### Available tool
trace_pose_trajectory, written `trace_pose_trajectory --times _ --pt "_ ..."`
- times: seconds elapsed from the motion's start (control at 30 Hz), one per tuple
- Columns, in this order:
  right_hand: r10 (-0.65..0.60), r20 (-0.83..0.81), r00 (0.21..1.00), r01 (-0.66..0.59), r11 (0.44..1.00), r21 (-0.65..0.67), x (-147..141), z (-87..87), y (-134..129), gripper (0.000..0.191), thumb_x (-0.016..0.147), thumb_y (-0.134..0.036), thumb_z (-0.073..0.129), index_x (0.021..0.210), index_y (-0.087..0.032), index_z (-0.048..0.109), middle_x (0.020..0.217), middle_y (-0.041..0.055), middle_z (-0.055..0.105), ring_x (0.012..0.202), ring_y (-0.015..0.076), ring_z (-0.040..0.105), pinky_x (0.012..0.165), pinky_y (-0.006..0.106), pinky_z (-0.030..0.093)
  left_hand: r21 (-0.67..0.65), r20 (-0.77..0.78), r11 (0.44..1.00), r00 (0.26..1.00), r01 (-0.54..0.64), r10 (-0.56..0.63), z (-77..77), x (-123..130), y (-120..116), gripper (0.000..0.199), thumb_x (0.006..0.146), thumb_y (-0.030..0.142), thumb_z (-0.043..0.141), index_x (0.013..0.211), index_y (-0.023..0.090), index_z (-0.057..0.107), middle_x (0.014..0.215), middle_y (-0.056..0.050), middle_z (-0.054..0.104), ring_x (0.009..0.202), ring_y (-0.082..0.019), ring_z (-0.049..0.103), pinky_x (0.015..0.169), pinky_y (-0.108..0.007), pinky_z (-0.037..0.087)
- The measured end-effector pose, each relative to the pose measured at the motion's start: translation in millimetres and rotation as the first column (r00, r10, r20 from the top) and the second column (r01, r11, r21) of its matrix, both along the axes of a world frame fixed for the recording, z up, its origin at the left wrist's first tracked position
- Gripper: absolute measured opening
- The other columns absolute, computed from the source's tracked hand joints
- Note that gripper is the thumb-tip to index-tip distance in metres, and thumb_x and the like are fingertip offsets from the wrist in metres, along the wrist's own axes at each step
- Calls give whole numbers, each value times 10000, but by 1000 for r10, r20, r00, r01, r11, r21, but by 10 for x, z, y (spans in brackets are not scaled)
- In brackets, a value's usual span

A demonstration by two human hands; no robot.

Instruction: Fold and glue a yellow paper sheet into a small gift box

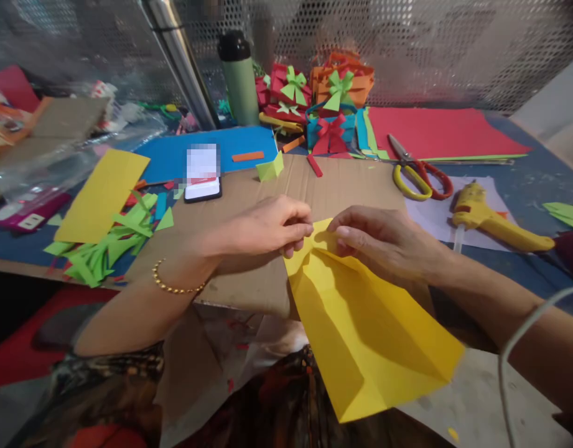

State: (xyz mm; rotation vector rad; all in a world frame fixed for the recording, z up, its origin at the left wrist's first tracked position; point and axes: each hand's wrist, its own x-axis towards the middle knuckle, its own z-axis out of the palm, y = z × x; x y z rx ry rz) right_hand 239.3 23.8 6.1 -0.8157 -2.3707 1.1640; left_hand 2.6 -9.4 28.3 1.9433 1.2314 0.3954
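Fingers (296,234) of the left hand (262,225) and right hand (384,242) pinch the yellow paper (379,348) near its upper end, apparently mid-fold; creasing calls for even pressure.

Legible text: none.
Phone (203,186) screen pixelated, unreadable; marks on white label (31,221) of purple packet (53,204) too small and blurred to make out.

Both hands pinched the far end of a folded yellow paper (361,336), the fingers of the left hand (290,227) at its left corner and those of the right hand (370,236) just beside them. Under the hands lay brown cardboard (249,280) on the blue table (486,267), with scissors (414,165) and a yellow glue gun (496,218) to the right.
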Motion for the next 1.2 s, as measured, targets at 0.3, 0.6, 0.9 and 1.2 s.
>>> trace_pose_trajectory --times 0.3,0.6,0.9,1.2 --pt "8 64 998 -14 996 92 40 14 -61 349 1038 -482 473 1028 -201 679 743 15 724 635 144 657 586 258 475 -60 58 997 997 -39 43 -83 43 -106 163 955 208 503 929 161 656 736 8 647 579 -87 557 524 -206 410" --pt "204 -25 979 -202 977 70 127 1 8 218 1032 -277 468 993 -236 678 828 17 704 693 139 644 607 256 489 31 21 982 982 186 -186 -41 -82 -132 329 919 149 471 1047 248 758 967 -5 766 862 -155 685 781 -270 514" --pt "307 -78 948 -296 946 131 133 11 17 301 986 -124 435 1033 -267 696 912 27 731 831 153 676 742 280 505 -25 26 976 976 218 -217 33 -94 -127 356 907 123 451 945 239 785 961 -14 779 883 -161 693 826 -280 522" --pt "212 14 977 -211 964 161 122 -22 26 209 1009 -205 440 1000 -228 648 875 26 713 757 143 659 673 264 488 -4 -72 985 982 173 -173 32 -108 -110 314 865 150 435 887 208 743 865 -6 749 768 -140 648 726 -249 487"
